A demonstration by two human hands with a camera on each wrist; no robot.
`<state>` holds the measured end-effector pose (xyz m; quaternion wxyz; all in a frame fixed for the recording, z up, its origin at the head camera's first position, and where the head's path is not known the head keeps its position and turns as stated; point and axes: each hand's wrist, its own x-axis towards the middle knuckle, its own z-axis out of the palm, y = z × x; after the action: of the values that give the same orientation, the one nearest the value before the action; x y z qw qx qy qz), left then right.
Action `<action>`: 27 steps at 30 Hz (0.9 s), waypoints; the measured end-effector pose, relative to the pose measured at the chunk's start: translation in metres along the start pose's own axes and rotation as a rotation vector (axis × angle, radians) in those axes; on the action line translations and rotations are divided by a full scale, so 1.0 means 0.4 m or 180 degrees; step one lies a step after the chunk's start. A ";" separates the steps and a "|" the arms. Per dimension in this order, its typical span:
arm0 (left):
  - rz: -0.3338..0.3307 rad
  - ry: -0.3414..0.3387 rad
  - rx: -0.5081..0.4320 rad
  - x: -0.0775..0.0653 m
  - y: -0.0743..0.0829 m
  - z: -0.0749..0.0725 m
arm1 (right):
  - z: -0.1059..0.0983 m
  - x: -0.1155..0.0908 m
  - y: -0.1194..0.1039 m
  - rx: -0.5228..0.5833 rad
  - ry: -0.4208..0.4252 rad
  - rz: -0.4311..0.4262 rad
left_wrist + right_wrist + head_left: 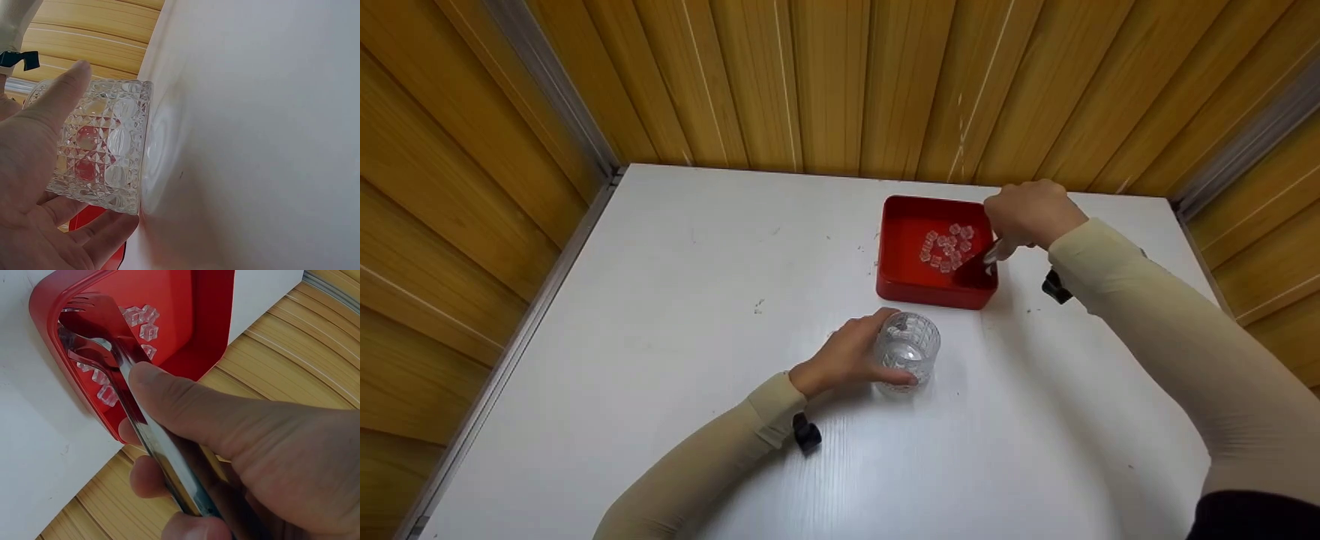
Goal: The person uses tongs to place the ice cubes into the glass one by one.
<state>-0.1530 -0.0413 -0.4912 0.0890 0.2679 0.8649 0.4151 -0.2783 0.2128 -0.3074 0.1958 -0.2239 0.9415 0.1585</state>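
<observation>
A clear cut-glass tumbler (913, 341) stands on the white table, with my left hand (846, 356) wrapped round its side. The left wrist view shows the thumb across the patterned glass (104, 143) and fingers beneath it in that view. My right hand (1031, 214) grips metal tongs (98, 318) with fork-like tips. The tongs reach down into a red square tray (930, 293), their tips among clear cubes like ice (946, 241) near one wall. In the right wrist view the thumb presses one arm of the tongs and fingers curl round the other.
The tray sits toward the back right of the white table (697, 300), just beyond the tumbler. Behind the table's far edge rises a wood-panelled wall (825, 90), and similar panels stand at both sides. Dark camera mounts (806, 433) hang at the wrists.
</observation>
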 end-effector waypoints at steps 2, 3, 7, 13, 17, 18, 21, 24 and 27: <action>0.0007 0.0004 0.0005 0.000 0.000 0.000 | 0.001 0.000 0.000 -0.0026 0.0026 -0.0031; 0.0003 0.0006 0.0014 0.000 0.000 0.001 | 0.002 0.000 0.000 -0.0037 0.0035 -0.0035; -0.0004 0.0010 0.0029 0.000 0.002 0.002 | 0.006 -0.001 0.003 -0.0095 0.0059 -0.0066; 0.0029 0.0066 -0.0045 -0.001 0.001 0.005 | 0.011 0.002 0.006 -0.0160 0.0081 -0.0078; 0.0093 0.0059 -0.0242 0.002 0.003 0.010 | 0.013 0.000 0.014 -0.0130 0.0057 -0.0081; 0.0103 0.0053 -0.0270 0.002 0.003 0.011 | 0.014 0.000 0.017 -0.0120 0.0059 -0.0091; 0.0112 0.0058 -0.0328 0.005 0.004 0.016 | 0.014 -0.003 0.025 -0.0071 0.0082 -0.0113; 0.0135 0.0083 -0.0334 0.006 0.005 0.020 | 0.015 -0.007 0.033 -0.0005 0.0145 -0.0125; 0.0181 0.0112 -0.0364 0.007 0.007 0.024 | 0.019 -0.011 0.041 0.0078 0.0216 -0.0115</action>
<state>-0.1508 -0.0318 -0.4951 0.0772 0.2796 0.8332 0.4708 -0.2803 0.2312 -0.3087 0.1693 -0.2437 0.9453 0.1358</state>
